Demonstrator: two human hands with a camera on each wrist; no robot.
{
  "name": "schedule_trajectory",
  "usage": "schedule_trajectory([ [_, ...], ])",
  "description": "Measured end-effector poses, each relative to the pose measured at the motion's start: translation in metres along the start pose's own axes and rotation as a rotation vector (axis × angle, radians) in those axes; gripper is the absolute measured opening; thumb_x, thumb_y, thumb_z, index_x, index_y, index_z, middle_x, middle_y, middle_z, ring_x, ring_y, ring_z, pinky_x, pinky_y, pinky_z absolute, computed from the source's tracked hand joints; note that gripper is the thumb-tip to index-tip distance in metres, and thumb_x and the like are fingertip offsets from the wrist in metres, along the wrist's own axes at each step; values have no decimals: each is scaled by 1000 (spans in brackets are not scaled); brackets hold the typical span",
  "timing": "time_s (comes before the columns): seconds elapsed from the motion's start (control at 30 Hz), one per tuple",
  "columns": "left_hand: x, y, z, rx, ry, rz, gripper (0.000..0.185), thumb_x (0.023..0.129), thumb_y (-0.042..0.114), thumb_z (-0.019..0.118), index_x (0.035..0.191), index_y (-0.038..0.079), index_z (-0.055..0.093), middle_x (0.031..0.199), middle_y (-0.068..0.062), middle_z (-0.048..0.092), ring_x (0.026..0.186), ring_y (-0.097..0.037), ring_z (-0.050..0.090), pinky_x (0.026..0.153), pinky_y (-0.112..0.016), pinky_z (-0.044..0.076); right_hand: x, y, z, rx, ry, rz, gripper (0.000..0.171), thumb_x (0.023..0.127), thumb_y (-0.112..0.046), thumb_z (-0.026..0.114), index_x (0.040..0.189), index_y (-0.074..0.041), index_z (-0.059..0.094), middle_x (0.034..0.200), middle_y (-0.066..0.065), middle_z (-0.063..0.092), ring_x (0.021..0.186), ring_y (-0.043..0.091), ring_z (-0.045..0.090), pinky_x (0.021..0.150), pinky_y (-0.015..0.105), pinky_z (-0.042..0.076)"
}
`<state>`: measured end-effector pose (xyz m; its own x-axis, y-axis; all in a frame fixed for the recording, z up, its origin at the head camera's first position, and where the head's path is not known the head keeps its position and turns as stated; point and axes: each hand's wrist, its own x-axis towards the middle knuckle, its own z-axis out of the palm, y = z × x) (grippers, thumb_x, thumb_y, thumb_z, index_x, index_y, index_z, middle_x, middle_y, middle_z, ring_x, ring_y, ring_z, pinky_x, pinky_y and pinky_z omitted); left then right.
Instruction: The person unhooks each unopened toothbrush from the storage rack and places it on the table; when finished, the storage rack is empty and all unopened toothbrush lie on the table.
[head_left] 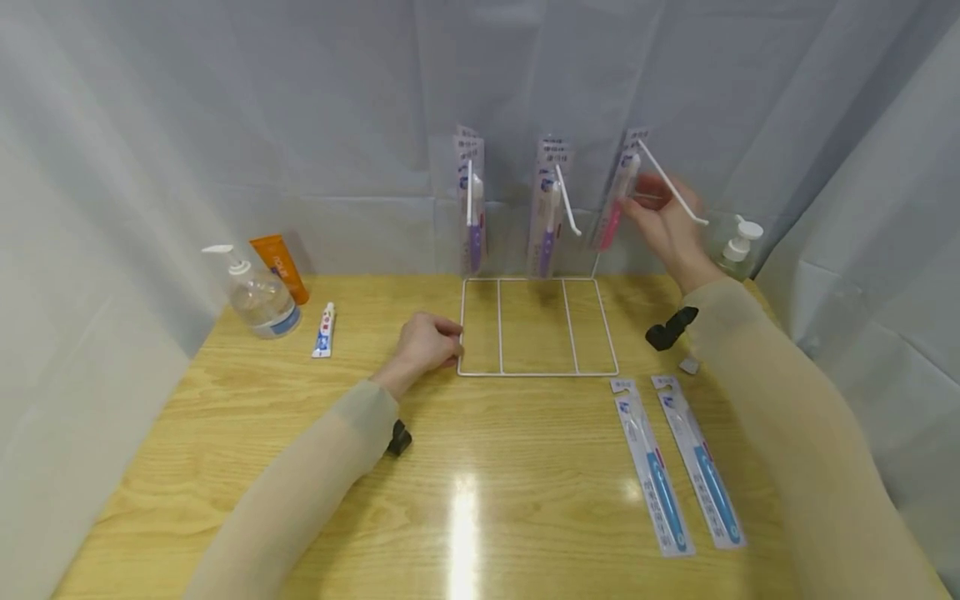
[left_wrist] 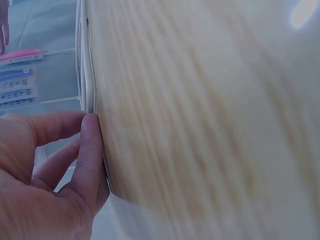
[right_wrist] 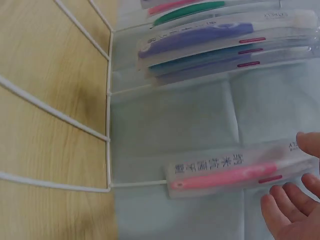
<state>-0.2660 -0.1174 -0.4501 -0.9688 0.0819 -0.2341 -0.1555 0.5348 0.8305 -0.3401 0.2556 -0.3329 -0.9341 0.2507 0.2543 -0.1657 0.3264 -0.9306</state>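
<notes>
My left hand (head_left: 425,340) pinches the left front part of the white wire rack (head_left: 500,329) between thumb and fingertips, low on the table. The left wrist view shows those fingertips meeting on the wire (left_wrist: 89,85). My right hand (head_left: 671,221) is at the rack's right hook, beside a packaged pink toothbrush (head_left: 611,223) that hangs there slightly tilted. In the right wrist view its fingers (right_wrist: 282,205) are spread around the toothbrush pack (right_wrist: 225,175), not closed on it. Packaged purple toothbrushes hang on the left hook (head_left: 474,225) and middle hook (head_left: 567,204).
Two packaged blue toothbrushes (head_left: 663,492) lie at the right front. On the left stand a clear pump bottle (head_left: 262,300) and an orange tube (head_left: 281,267), with a small toothpaste tube (head_left: 324,332) lying nearby. Another pump bottle (head_left: 741,242) is behind my right wrist.
</notes>
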Motion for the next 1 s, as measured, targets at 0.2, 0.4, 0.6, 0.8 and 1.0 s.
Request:
schedule_trajectory([
  [0.2, -1, -1, 1, -22, -8, -3, 42, 92, -3, 76, 134, 0, 80, 129, -23, 81, 84, -17, 79, 72, -21, 71, 7, -2, 8, 29, 42, -5, 42, 96, -8, 82, 136, -2, 73, 104, -11, 79, 93, -6, 69, 93, 11, 63],
  [0.4, 0, -1, 2, -26, -4, -10, 42, 92, -4, 77, 134, 0, 80, 128, -22, 81, 83, -16, 78, 71, -20, 71, 8, -3, 9, -15, 70, 19, 10, 97, -13, 81, 102, -16, 74, 81, -24, 66, 85, -2, 63, 77, 13, 55],
  [0.6, -1, 0, 1, -27, -8, -17, 43, 91, -4, 77, 134, 1, 80, 130, -22, 81, 83, -16, 78, 71, -21, 72, 6, 0, 8, 38, 83, 39, 11, 100, -9, 78, 96, -18, 72, 77, -23, 66, 80, -2, 63, 73, 11, 57],
  [0.8, 0, 0, 0, -15, -2, -12, 42, 91, -3, 78, 132, 1, 81, 126, -22, 82, 79, -14, 77, 70, -21, 71, 0, 3, 0, 126, 93, 19, 15, 100, -4, 75, 94, -17, 69, 75, -19, 66, 75, -1, 64, 71, 9, 61],
  [1.0, 2, -2, -1, -17, -3, -20, 42, 91, -4, 78, 133, 0, 80, 126, -23, 82, 78, -13, 77, 70, -22, 72, -5, 3, -10, 99, 113, -14, 12, 100, -6, 76, 91, -14, 73, 72, -19, 65, 71, -2, 66, 69, 8, 62],
])
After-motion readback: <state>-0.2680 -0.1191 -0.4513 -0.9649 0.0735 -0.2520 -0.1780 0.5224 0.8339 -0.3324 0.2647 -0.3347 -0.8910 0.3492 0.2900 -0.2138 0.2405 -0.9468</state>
